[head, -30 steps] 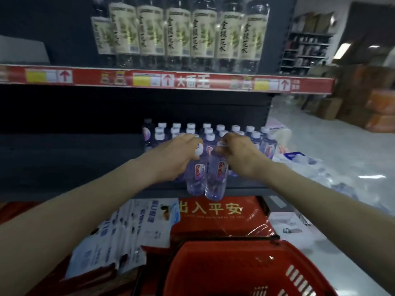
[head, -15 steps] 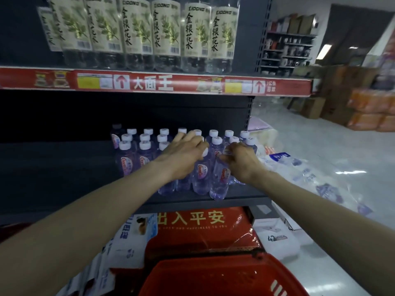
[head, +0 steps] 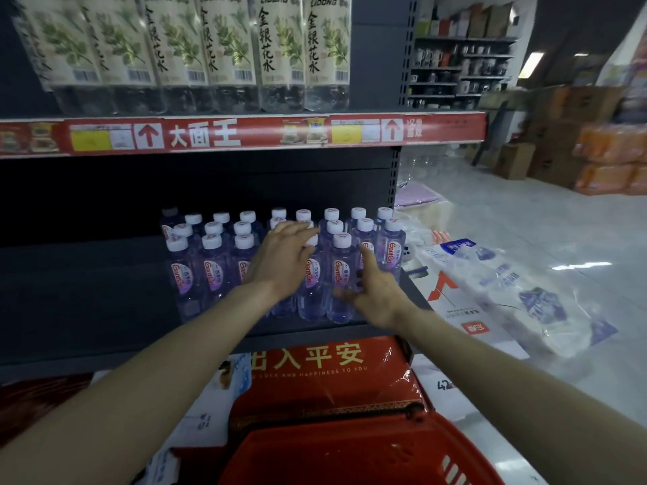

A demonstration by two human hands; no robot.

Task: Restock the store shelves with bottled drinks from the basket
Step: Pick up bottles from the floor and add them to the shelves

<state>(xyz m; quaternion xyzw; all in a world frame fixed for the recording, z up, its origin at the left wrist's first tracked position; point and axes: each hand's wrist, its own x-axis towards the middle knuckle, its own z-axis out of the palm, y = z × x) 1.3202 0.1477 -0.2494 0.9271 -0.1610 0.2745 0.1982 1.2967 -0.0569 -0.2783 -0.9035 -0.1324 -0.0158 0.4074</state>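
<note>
Several small clear water bottles (head: 213, 271) with white caps and purple labels stand in rows on the dark middle shelf (head: 105, 292). My left hand (head: 283, 257) lies with straight fingers over the caps of the front middle bottles. My right hand (head: 374, 292) is spread open beside the front bottle (head: 341, 274), fingers apart and holding nothing. The red basket (head: 350, 456) is at the bottom of the view, below my arms; its inside is hidden.
Tall bottles with green leaf labels (head: 224, 50) fill the upper shelf above a red price strip (head: 245, 134). A red packaged mat (head: 325, 376) lies under the shelf. Plastic-wrapped packs (head: 518, 285) lie on the floor at right, cartons (head: 560, 145) beyond.
Both hands let go of the two bottles they held, which now stand in the front row. My right hand has drawn back and spread open; my left hand has flattened over the caps.
</note>
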